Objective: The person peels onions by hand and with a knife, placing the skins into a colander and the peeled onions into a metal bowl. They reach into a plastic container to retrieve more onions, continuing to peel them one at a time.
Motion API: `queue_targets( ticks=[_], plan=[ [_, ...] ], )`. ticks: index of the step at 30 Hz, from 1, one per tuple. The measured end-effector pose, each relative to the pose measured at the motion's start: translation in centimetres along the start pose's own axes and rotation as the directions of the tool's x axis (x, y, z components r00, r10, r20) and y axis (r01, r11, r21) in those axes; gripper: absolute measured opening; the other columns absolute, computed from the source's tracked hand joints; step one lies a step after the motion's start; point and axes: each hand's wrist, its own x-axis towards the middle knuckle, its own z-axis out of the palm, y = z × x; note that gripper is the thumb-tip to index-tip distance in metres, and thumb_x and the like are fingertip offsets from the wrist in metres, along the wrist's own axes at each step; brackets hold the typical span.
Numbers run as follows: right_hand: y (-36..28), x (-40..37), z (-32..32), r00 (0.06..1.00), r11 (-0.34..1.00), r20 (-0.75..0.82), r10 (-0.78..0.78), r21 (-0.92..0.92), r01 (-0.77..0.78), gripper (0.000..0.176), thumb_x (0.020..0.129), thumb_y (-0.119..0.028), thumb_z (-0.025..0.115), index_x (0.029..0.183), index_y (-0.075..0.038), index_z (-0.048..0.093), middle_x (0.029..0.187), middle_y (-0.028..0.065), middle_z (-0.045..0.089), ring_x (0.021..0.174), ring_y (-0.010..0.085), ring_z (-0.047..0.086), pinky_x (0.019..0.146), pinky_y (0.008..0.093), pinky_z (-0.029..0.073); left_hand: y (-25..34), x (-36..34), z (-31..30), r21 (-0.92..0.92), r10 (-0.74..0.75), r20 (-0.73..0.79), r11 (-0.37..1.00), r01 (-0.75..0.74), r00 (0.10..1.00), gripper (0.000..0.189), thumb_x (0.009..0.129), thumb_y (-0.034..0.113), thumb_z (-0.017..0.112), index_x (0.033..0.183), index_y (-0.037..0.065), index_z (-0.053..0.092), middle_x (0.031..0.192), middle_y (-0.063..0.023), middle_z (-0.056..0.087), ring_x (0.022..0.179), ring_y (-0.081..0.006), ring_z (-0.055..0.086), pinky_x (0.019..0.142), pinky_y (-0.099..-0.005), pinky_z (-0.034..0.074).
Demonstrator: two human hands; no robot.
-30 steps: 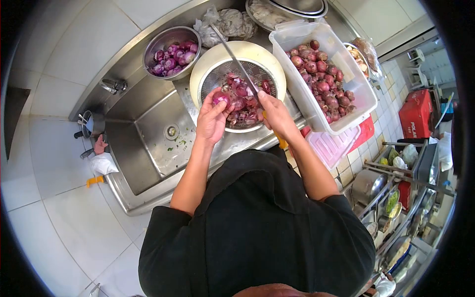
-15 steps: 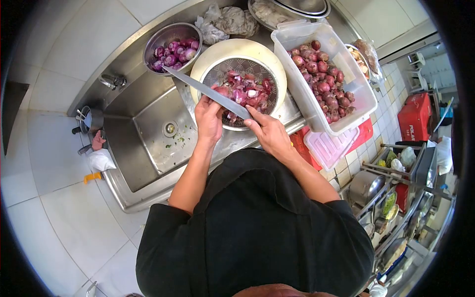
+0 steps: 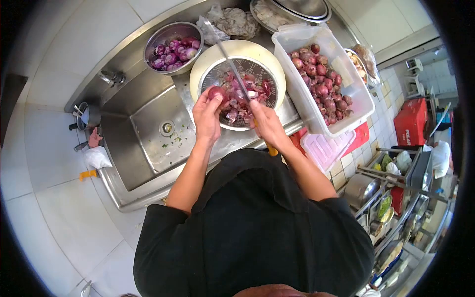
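Between the fingers of my left hand is a red onion, held over the left side of a metal colander. My right hand grips a long knife by its yellow handle. The blade points up and away, edge-on to me, across the colander and apart from the onion. Onion skins and scraps lie in the colander, which rests on a round cream-coloured container. Peeled purple onions fill part of a steel bowl at the upper left.
A clear plastic bin of unpeeled red onions stands right of the colander. The steel sink with its faucet lies to the left. Plastic bags sit behind. A pink lid and a metal rack are at right.
The knife has swung from lying flat across both hands to pointing up and away in my right hand. My left hand has turned, so the onion now shows.
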Motion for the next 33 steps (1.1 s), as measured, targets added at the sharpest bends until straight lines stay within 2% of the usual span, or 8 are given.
queue_targets(
  ticks=[6, 20, 23, 27, 28, 31, 32, 33],
  plan=[
    [0.8, -1.5, -0.9, 0.972, 0.935, -0.023, -0.235, -0.278, 0.220, 0.056, 0.099, -0.046, 0.052, 0.134, -0.003, 0.056, 0.116, 0.0266, 0.065, 0.114, 0.0366, 0.063, 0.094, 0.0399, 0.048, 0.8, 0.5, -0.8, 0.042, 0.049, -0.004, 0.998, -0.049, 0.999, 0.032, 0.092, 0.002, 0.061, 0.123, -0.003, 0.055, 0.116, -0.0133, 0.065, 0.098, -0.0178, 0.065, 0.085, -0.0315, 0.056],
    [1.3, -0.4, 1.2, 0.934, 0.873, -0.071, -0.350, -0.385, 0.298, 0.053, 0.098, -0.046, 0.053, 0.128, -0.003, 0.060, 0.101, 0.0310, 0.065, 0.100, 0.0468, 0.062, 0.084, 0.0476, 0.049, -0.7, -1.4, 1.0, 0.146, 0.019, 0.135, 0.989, -0.039, 0.991, 0.034, 0.090, -0.006, 0.059, 0.123, -0.004, 0.058, 0.111, -0.0087, 0.066, 0.098, -0.0141, 0.063, 0.088, -0.0273, 0.051],
    [0.4, 1.9, 0.8, 0.975, 0.950, -0.028, -0.221, -0.231, 0.208, 0.051, 0.099, -0.046, 0.051, 0.115, 0.001, 0.064, 0.093, 0.0287, 0.067, 0.093, 0.0458, 0.064, 0.082, 0.0471, 0.049, -3.2, -2.7, 1.3, 0.167, -0.020, 0.187, 0.986, -0.011, 0.982, 0.046, 0.090, -0.003, 0.061, 0.134, -0.004, 0.052, 0.115, -0.0065, 0.065, 0.100, -0.0135, 0.062, 0.091, -0.0275, 0.050],
    [0.1, 2.2, -1.8, 0.967, 0.970, 0.141, 0.213, 0.091, -0.227, 0.060, 0.100, -0.055, 0.045, 0.091, 0.001, 0.065, 0.068, 0.0095, 0.061, 0.063, 0.0204, 0.060, 0.060, 0.0346, 0.046, -0.3, -1.8, 0.4, 0.063, -0.214, 0.178, 0.976, 0.206, 0.960, 0.044, 0.093, 0.006, 0.061, 0.134, -0.002, 0.051, 0.114, -0.0085, 0.065, 0.098, -0.0137, 0.064, 0.079, -0.0271, 0.054],
    [-1.0, 1.1, -1.4, 0.987, 0.982, 0.032, 0.155, 0.106, -0.157, 0.060, 0.100, -0.057, 0.043, 0.078, -0.004, 0.059, 0.064, 0.0022, 0.054, 0.046, 0.0091, 0.044, 0.043, 0.0280, 0.033, 0.0, -1.7, 0.0, 0.101, -0.158, 0.170, 0.985, 0.142, 0.973, 0.042, 0.093, 0.009, 0.062, 0.133, -0.002, 0.052, 0.112, -0.0090, 0.066, 0.094, -0.0137, 0.065, 0.073, -0.0265, 0.054],
    [-0.1, 0.6, -2.0, 1.000, 0.997, 0.015, -0.007, -0.074, 0.008, 0.059, 0.101, -0.055, 0.043, 0.095, -0.001, 0.068, 0.066, 0.0013, 0.055, 0.048, 0.0083, 0.045, 0.044, 0.0269, 0.033, 0.8, -1.2, -1.6, 0.180, -0.149, 0.227, 0.978, 0.109, 0.962, 0.041, 0.094, 0.010, 0.063, 0.131, -0.002, 0.053, 0.110, -0.0080, 0.068, 0.091, -0.0134, 0.065, 0.072, -0.0265, 0.054],
    [0.0, 0.3, -2.1, 0.999, 0.994, 0.027, -0.047, -0.095, 0.049, 0.056, 0.100, -0.048, 0.050, 0.126, 0.000, 0.063, 0.080, 0.0075, 0.066, 0.075, 0.0139, 0.062, 0.069, 0.0272, 0.048, 0.8, -1.3, -1.8, 0.183, -0.139, 0.236, 0.978, 0.097, 0.962, 0.041, 0.094, 0.009, 0.063, 0.132, -0.002, 0.053, 0.108, -0.0080, 0.069, 0.089, -0.0131, 0.065, 0.070, -0.0259, 0.054],
    [-0.2, -0.2, -1.8, 0.991, 0.987, 0.047, -0.122, -0.102, 0.126, 0.055, 0.100, -0.046, 0.051, 0.129, -0.001, 0.060, 0.088, 0.0100, 0.067, 0.083, 0.0155, 0.063, 0.074, 0.0282, 0.048, 0.8, -1.3, -2.0, 0.193, -0.149, 0.237, 0.976, 0.104, 0.960, 0.041, 0.094, 0.009, 0.063, 0.132, -0.002, 0.053, 0.108, -0.0083, 0.069, 0.089, -0.0129, 0.065, 0.070, -0.0256, 0.053]
  ],
)
